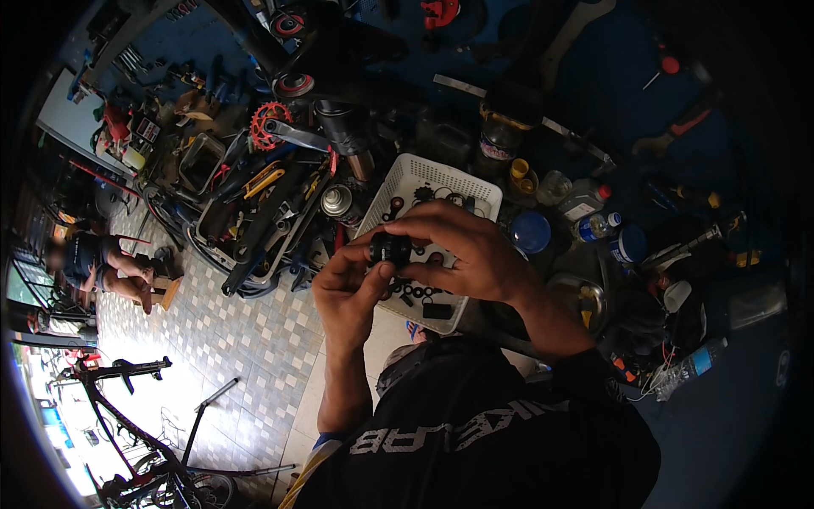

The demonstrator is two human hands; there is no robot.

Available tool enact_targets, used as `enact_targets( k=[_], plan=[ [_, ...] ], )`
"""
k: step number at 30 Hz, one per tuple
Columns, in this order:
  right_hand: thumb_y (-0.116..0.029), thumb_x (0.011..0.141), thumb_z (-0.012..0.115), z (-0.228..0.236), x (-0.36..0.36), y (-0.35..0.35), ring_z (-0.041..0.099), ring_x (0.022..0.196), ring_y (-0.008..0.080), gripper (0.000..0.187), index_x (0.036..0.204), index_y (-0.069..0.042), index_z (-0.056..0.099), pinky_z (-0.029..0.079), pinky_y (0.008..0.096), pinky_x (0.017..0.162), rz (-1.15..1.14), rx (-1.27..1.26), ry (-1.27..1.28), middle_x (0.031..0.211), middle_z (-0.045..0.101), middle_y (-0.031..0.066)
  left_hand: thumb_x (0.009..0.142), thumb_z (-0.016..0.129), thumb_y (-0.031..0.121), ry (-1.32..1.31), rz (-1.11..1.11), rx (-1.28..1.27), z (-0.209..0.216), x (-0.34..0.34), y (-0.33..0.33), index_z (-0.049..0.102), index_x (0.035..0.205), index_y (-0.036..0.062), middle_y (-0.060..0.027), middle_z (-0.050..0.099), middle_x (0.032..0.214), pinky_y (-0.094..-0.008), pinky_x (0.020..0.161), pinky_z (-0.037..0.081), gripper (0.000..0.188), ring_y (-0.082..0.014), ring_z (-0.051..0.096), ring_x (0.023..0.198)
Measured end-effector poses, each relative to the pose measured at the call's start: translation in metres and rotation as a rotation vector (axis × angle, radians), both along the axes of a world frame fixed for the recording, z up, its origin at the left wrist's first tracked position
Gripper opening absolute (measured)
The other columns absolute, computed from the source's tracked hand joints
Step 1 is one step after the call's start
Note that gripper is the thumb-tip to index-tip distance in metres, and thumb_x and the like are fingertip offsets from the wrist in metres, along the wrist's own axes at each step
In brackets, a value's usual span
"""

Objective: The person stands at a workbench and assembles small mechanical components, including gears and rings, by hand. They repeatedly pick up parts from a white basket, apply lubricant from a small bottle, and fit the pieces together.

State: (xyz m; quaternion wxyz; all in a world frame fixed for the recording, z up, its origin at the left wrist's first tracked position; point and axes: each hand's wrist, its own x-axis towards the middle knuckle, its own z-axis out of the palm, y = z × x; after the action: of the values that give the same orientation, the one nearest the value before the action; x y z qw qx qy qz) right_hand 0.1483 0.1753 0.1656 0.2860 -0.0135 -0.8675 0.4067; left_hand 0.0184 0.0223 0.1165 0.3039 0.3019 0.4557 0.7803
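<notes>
Just above a white perforated plastic basket [479, 188], both my hands hold a small black cylindrical bike part [390, 248] with ridged rings. My left hand [346, 284] is closed on its left and near side, the thumb pressed against it. From the right, my right hand [462, 254] grips it with the fingers curled over the top and the thumb below. Rings, bearings and other small dark parts lie in the basket, among them a toothed cog [423, 194]. My hands cover the basket's middle.
A tray of tools [263, 182] and a spray can [337, 202] stand left of the basket. Several bottles and a blue lid [530, 232] are to the right. A bike frame with a red chainring [270, 125] hangs beyond. A person [106, 263] sits far left.
</notes>
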Motion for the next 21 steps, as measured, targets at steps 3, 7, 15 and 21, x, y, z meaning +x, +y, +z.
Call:
enact_targets(
  k=[3, 7, 15, 21],
  plan=[
    [-0.01, 0.078, 0.083, 0.003, 0.001, -0.003, 0.069, 0.106, 0.0249, 0.054, 0.129, -0.01, 0.065, 0.06, 0.0341, 0.084, -0.025, 0.046, -0.011, 0.12, 0.065, 0.0103, 0.09, 0.072, 0.001, 0.014, 0.011, -0.036, 0.003, -0.001, 0.0, 0.066, 0.105, -0.0035, -0.0146, 0.069, 0.121, -0.0193, 0.06, 0.05, 0.017, -0.0078, 0.065, 0.081],
    [-0.009, 0.078, 0.082, -0.001, -0.002, -0.008, 0.071, 0.1, 0.026, 0.044, 0.118, -0.006, 0.066, 0.062, 0.0348, 0.079, -0.073, 0.157, 0.06, 0.121, 0.066, 0.0125, 0.09, 0.073, 0.003, 0.003, 0.034, -0.064, 0.004, -0.003, 0.0, 0.068, 0.104, -0.0037, -0.0131, 0.07, 0.119, -0.0193, 0.058, 0.051, 0.016, -0.0077, 0.065, 0.079],
    [-0.009, 0.079, 0.078, -0.016, -0.004, -0.01, 0.074, 0.085, 0.0234, 0.027, 0.103, -0.003, 0.066, 0.062, 0.0322, 0.068, -0.129, 0.405, 0.074, 0.121, 0.066, 0.0135, 0.09, 0.074, 0.011, 0.002, 0.058, -0.204, 0.004, -0.003, 0.0, 0.068, 0.106, -0.0038, -0.0064, 0.072, 0.096, -0.0221, 0.069, 0.052, 0.022, -0.0087, 0.065, 0.078],
    [-0.01, 0.085, 0.075, -0.014, 0.0, 0.0, 0.072, 0.096, 0.0237, 0.019, 0.101, -0.001, 0.068, 0.06, 0.0329, 0.076, 0.016, 0.024, 0.066, 0.124, 0.066, 0.0132, 0.092, 0.071, 0.01, -0.093, 0.016, -0.083, -0.009, -0.009, 0.001, 0.066, 0.103, -0.0043, -0.0103, 0.073, 0.092, -0.0197, 0.055, 0.05, 0.018, -0.0123, 0.069, 0.076]
  ],
)
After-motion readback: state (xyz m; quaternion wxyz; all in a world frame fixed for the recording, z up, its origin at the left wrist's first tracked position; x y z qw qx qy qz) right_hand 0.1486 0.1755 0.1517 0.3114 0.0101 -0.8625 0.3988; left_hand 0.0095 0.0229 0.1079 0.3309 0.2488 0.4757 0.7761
